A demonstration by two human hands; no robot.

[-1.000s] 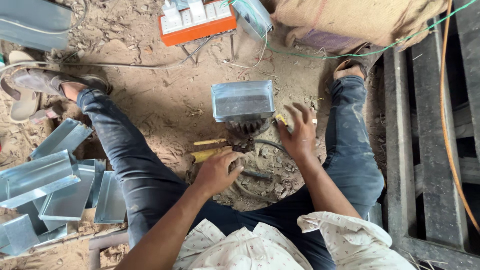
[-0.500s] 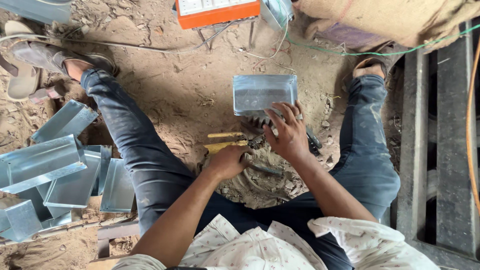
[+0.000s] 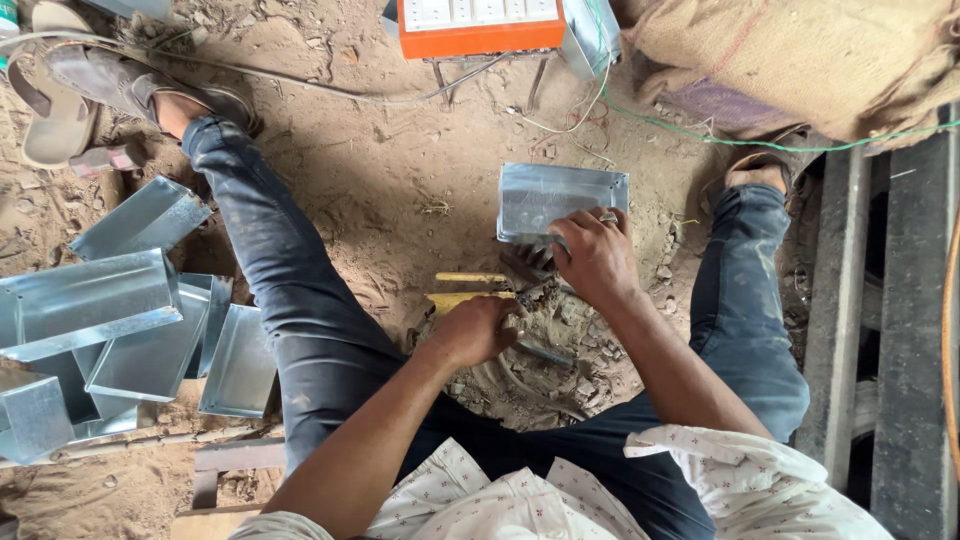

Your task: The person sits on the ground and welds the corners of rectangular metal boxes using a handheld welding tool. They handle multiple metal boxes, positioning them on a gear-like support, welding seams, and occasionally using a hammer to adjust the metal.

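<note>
Metal box [image 3: 560,200]: a shallow grey sheet-metal box on the sandy ground between the seated person's spread legs, open side up, its near edge under the right hand.
Right hand [image 3: 597,258]: lies palm down on the near edge of the metal box, fingers spread over the rim and pressing on it rather than wrapped round it.
Left hand [image 3: 478,330]: closed in a fist round a tool handle [image 3: 545,350], just below the box.
Yellow tool [image 3: 470,290]: lies flat on the dirt, just beside the left hand.
Stack of boxes [image 3: 110,310]: more grey sheet-metal boxes heaped on the far side of the left leg.
Orange case [image 3: 480,25]: stands at the top, well apart from the hands.
</note>
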